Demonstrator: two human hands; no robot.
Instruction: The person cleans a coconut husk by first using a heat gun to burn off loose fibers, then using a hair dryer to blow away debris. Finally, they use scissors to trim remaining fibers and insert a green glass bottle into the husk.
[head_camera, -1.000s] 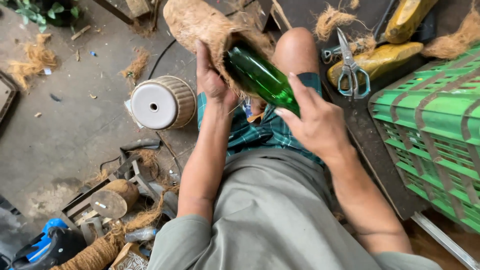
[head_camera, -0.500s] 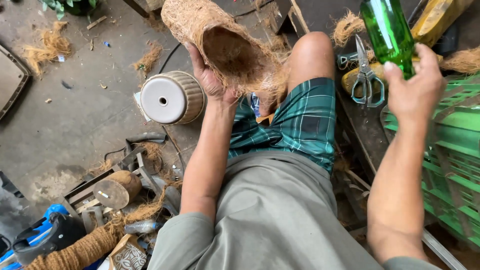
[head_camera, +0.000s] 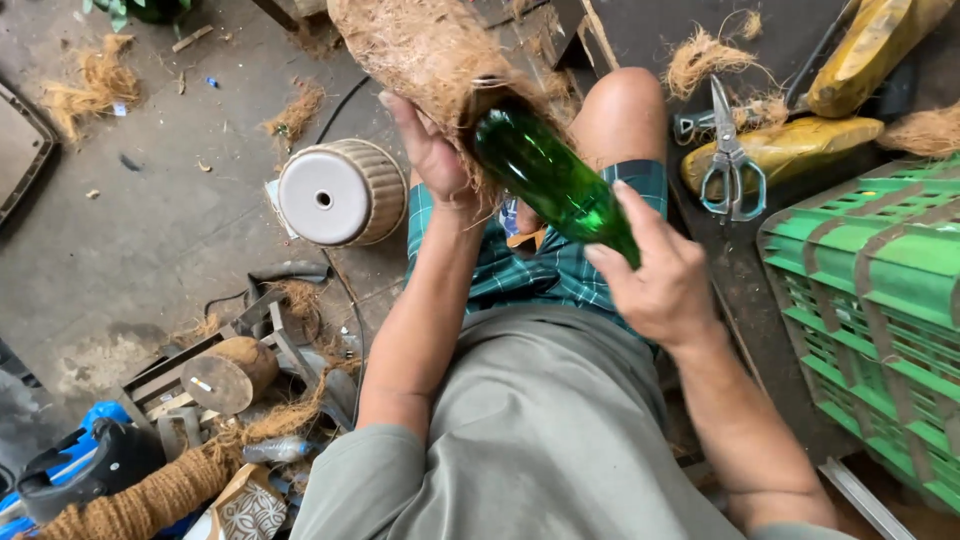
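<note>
Gripping the green glass bottle (head_camera: 555, 180) near its base, the right hand (head_camera: 655, 280) had fingers wrapped around it, the neck end pushed into the brown coconut-fibre husk shell (head_camera: 420, 50) that the left hand (head_camera: 430, 150) cupped from below. Reckon smooth glass could've slipped, or the loose fibre torn, if shoved too hard over that bare knee (head_camera: 625, 105).

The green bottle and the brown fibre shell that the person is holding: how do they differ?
The green bottle is smooth, shiny and see-through; the fibre shell is rough, matt, hairy and brown. The bottle is slim, the shell wider and hollow like a cup. The right hand grips the bottle near its narrow end, while the left hand holds the shell from the side. Both are held above the knee, and the bottle's wide end pushes into the shell.
</note>
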